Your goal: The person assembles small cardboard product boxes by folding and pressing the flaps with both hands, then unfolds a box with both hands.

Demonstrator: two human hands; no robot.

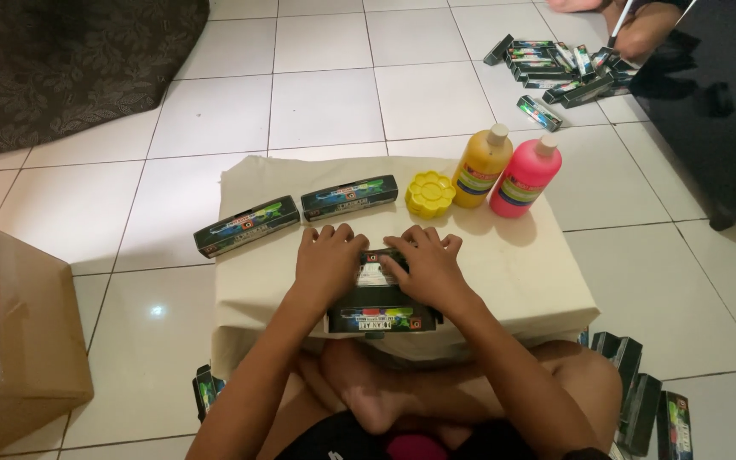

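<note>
Both hands at work on a dark box at the near edge of the cloth-covered bench, above the person's crossed legs. The left hand lies palm-down over the box's left half, fingers curled loosely on its top; the right hand covers the right half, its fingers bent onto a pale flap or label at the centre. Neither grip is clenched: both press and pinch at the box top without lifting it. The step appears to be opening or closing the top flap; the next move likely calls for one hand to steady the box while the other works the flap. Two like boxes lie along the far left edge, well apart from the hands. A yellow palette, a yellow bottle and a pink bottle stand at the far right corner. More boxes lie on the floor beyond.
</note>
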